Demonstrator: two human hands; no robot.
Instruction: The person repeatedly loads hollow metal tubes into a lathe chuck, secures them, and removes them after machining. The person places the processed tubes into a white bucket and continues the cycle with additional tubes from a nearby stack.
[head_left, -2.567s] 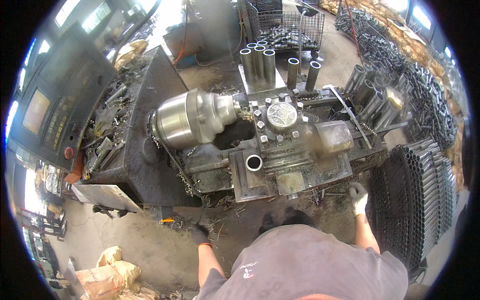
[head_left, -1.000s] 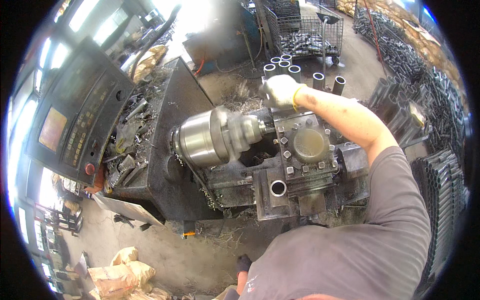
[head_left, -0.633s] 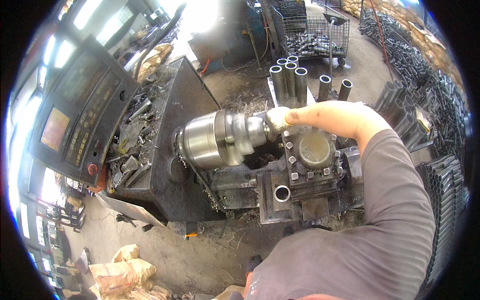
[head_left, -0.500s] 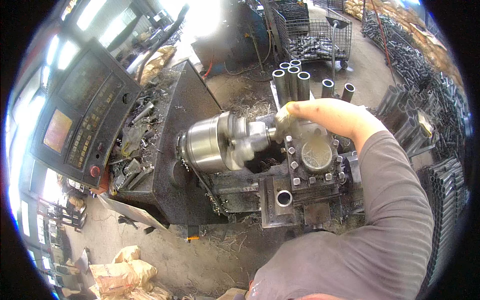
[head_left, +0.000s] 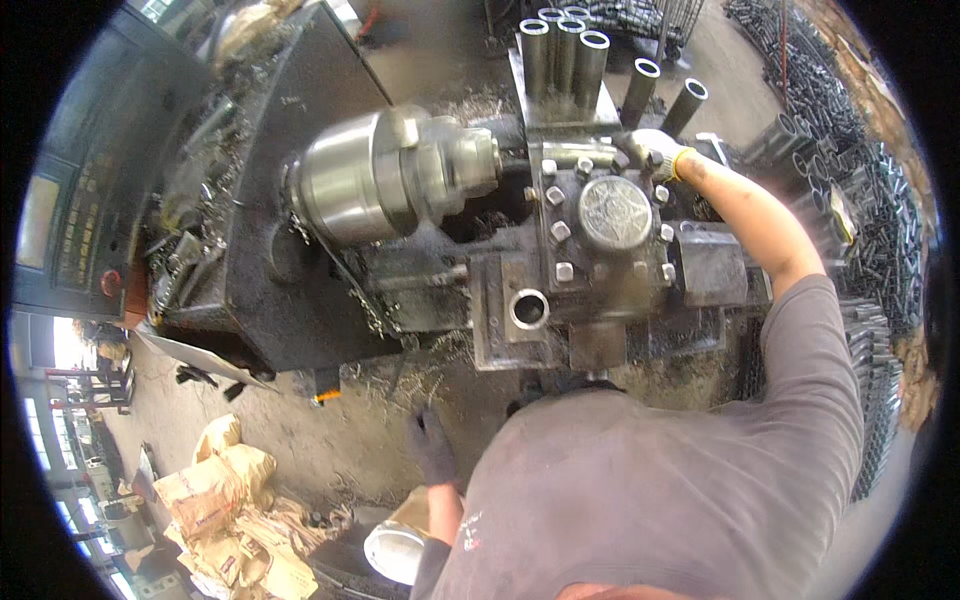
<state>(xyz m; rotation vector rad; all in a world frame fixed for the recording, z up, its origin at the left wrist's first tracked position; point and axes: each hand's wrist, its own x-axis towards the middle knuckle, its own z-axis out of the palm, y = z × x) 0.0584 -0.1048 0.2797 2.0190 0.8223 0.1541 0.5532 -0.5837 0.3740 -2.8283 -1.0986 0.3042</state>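
Observation:
My right hand, in a white glove with a yellow cuff, rests at the far right corner of a lathe's square tool post. Its fingers are partly hidden among the bolts there, so their grip does not show. My left hand, in a dark glove, hangs low over the floor, away from the machine; its fingers are blurred. Left of the tool post is the metal chuck, its jaw end smeared. A short steel tube stands upright on the carriage ledge, nearer to me.
Several upright steel tubes stand on a plate behind the tool post. A control panel and a chip-littered cabinet are at left. Paper sacks and a white bucket lie below. Stacked tubes line the right side.
My right hand has moved right, from beside the chuck to the tool post's far corner. My left hand has come into view low down. The view has shifted, with the machine now higher and further left.

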